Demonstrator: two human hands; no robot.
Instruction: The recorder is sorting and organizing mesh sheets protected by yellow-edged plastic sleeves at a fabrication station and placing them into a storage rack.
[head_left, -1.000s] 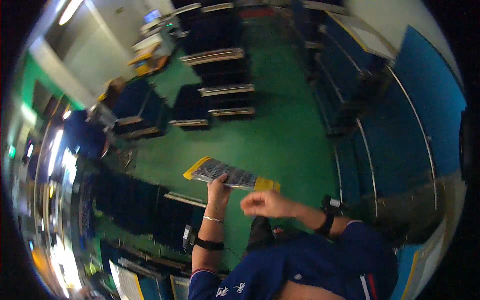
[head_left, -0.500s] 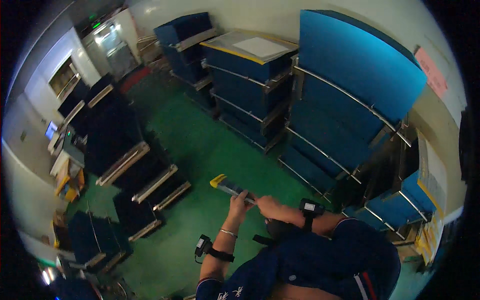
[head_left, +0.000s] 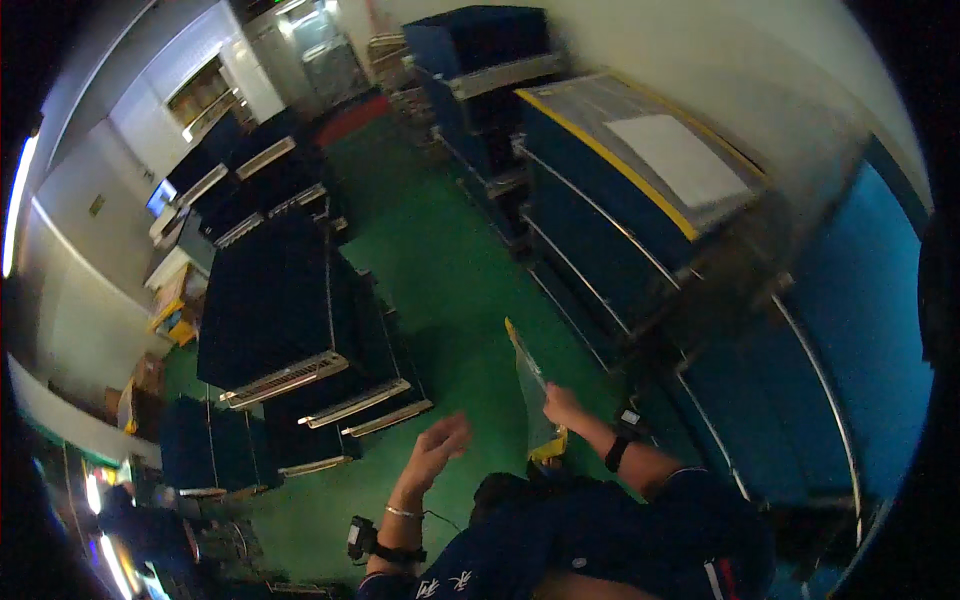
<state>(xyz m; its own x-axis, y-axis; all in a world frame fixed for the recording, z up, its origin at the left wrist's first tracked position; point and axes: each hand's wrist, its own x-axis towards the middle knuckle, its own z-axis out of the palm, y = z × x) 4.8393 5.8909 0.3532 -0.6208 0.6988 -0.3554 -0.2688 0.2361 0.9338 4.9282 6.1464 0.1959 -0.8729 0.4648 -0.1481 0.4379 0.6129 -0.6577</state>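
Note:
My right hand (head_left: 562, 405) grips the side of a thin, flat translucent sheet with yellow ends (head_left: 535, 395). The sheet stands nearly on edge, one yellow end pointing away from me and the other close to my body. What exactly it is I cannot make out. To the left of it, my left hand (head_left: 442, 445) hangs in the air with loosely bent fingers and nothing in it, apart from the sheet. Motion blurs it somewhat.
Shelved racks of dark blue bins (head_left: 585, 240) line the right, one topped by a yellow-edged clear cover (head_left: 580, 95) and a white sheet (head_left: 675, 155). More blue bin racks (head_left: 270, 300) stand left. Green floor (head_left: 410, 215) runs between. A large blue bin (head_left: 850, 300) is close at right.
My left hand has let go of the sheet and moved left. The sheet, now in my right hand alone, has swung more upright to the right. My view has turned and moved forward.

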